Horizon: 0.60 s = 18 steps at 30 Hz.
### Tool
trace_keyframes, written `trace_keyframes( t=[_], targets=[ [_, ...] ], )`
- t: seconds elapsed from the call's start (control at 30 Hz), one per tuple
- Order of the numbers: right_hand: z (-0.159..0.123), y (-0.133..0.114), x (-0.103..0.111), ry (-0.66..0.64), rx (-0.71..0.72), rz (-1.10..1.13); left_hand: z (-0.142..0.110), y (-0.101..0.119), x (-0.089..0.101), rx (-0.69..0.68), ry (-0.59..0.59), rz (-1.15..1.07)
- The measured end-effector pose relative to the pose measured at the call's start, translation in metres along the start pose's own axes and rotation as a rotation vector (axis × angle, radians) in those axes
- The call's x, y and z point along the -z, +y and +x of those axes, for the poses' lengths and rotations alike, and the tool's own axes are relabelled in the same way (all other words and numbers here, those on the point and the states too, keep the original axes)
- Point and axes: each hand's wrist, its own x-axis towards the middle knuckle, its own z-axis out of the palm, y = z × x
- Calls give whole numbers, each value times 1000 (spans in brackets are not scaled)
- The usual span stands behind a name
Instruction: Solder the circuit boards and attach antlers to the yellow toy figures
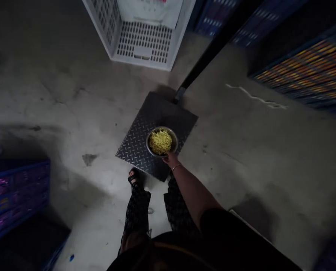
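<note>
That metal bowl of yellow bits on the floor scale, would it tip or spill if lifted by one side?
Probably stiff: the metal bowl looks rigid. The yellow bits are heaped and loose, so tilting may spill them. The right hand grips only the near rim, so it could tip.

Dim room with a cracked concrete floor (57,94); white crate (142,41) far, blue crates (12,192) near left.
</note>
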Motion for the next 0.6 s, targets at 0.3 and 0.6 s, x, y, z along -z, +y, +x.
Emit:
trace_keyframes(
  t=[0.3, 0.6],
  targets=[
    [41, 2, -40, -95, 42, 116, 66, -64, -72, 40, 44, 190],
    [10, 31, -12, -76, 20, -75, 39, -44, -41, -76, -3, 139]
  ],
)
